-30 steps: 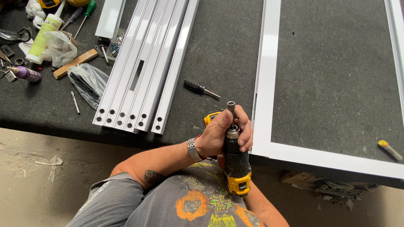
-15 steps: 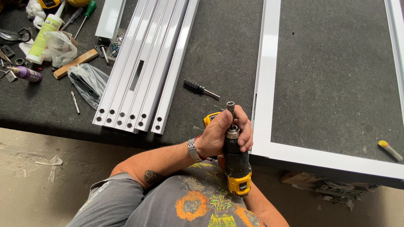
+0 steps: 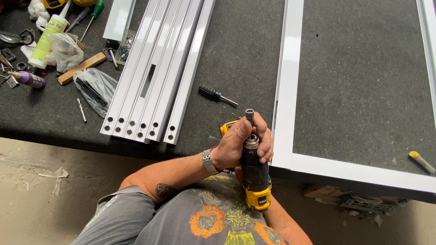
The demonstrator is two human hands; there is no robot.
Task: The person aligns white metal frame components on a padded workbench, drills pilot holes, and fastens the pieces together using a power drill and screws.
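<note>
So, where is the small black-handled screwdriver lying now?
In the head view the black-handled screwdriver lies on the dark table, between the white aluminium profiles and the white frame, just beyond the drill.

The scene is viewed steeply downward from one head-worn camera; the workbench (image 3: 245, 63) is seen toward twelve o'clock, the floor at seven, fairly close.

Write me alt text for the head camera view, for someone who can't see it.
Seen from above, a person's left hand grips the front of a black and yellow cordless drill, its bit pointing up, with the right hand wrapped round it from the other side. On the dark workbench lie white metal rails, a white frame and a small screwdriver.
</note>
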